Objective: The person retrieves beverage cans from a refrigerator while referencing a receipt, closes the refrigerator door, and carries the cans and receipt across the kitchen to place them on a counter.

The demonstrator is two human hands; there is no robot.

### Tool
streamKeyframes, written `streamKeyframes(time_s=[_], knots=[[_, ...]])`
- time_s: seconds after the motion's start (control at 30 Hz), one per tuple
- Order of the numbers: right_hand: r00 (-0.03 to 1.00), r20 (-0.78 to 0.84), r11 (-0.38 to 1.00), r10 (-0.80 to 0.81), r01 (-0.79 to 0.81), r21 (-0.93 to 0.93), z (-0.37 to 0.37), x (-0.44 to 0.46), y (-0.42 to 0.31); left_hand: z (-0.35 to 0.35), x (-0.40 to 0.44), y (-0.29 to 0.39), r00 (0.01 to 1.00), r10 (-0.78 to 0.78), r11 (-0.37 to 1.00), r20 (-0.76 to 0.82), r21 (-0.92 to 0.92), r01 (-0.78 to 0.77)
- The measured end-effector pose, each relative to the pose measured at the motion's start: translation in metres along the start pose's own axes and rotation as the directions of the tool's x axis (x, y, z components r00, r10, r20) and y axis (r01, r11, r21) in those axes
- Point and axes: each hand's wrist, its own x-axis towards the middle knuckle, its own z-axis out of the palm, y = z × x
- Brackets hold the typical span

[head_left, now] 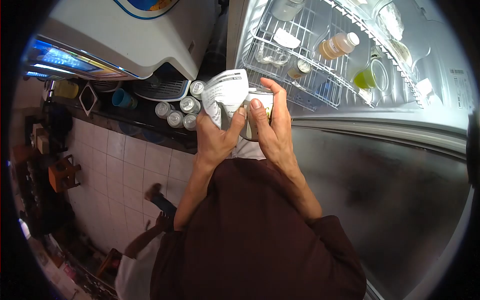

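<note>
Both my hands are raised at the upper middle, before the open fridge. My left hand (218,137) is closed on a printed white paper (227,92), its thumb against the sheet's lower part. Close beside it, my right hand (276,130) grips a can (250,131), with the thumb on the near side and the index finger stretched up past the top. The paper hides part of the can, and the can's label is mostly covered. Several silver-topped cans (189,105) stand on the dark counter just left of my left hand.
Wire shelves (320,75) in the fridge hold a bottle (339,46), a jar (299,68) and a green-filled jug (365,79). On the left are a dispenser machine (150,40), a blue cup (123,99) and a stool (64,173). Another person (142,265) is at the lower left.
</note>
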Motion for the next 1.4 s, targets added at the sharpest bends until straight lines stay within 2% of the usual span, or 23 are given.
streamKeyframes(time_s=[0.1, 0.2, 0.53, 0.83, 1.03, 1.13, 1.23, 1.3, 1.37, 1.4], knots=[[1.0, -0.006, 1.0, 0.01, -0.01, 0.017, 0.003, -0.002, 0.0, 0.002, -0.006, -0.002, 0.987, 0.135, 0.99, -0.088, -0.016, -0.137], [1.0, -0.018, 1.0, -0.006, 0.006, 0.012, 0.005, -0.003, 0.0, 0.004, -0.01, -0.007, 0.971, 0.205, 0.979, -0.124, 0.022, -0.204], [0.999, -0.035, 0.999, 0.032, -0.032, -0.011, 0.013, -0.007, 0.006, 0.003, -0.013, -0.01, 0.932, 0.341, 0.937, -0.121, 0.12, -0.327], [0.993, -0.047, 0.994, 0.113, -0.113, -0.005, 0.016, -0.012, 0.01, 0.007, -0.016, -0.025, 0.932, 0.355, 0.919, -0.078, 0.215, -0.332], [0.988, -0.043, 0.988, 0.152, -0.151, 0.007, 0.018, -0.015, 0.016, 0.007, -0.016, -0.032, 0.938, 0.346, 0.9, 0.011, 0.278, -0.336], [0.988, -0.082, 0.991, 0.133, -0.133, 0.01, 0.017, -0.013, 0.022, 0.014, -0.023, -0.031, 0.93, 0.368, 0.887, -0.03, 0.313, -0.34], [0.988, -0.101, 0.992, 0.121, -0.117, 0.039, 0.012, -0.008, 0.023, 0.017, -0.033, -0.036, 0.948, 0.319, 0.938, -0.022, 0.147, -0.312], [0.988, -0.09, 0.989, 0.124, -0.116, 0.086, 0.011, -0.007, 0.013, 0.021, -0.033, -0.034, 0.919, 0.368, 0.926, -0.138, 0.138, -0.35], [0.991, -0.077, 0.992, 0.107, -0.101, 0.078, 0.01, -0.006, 0.008, 0.015, -0.026, -0.022, 0.955, 0.266, 0.963, -0.134, 0.08, -0.257], [0.993, -0.072, 0.994, 0.093, -0.088, 0.068, 0.01, -0.006, 0.008, 0.014, -0.026, -0.026, 0.938, 0.32, 0.944, -0.131, 0.125, -0.305]])
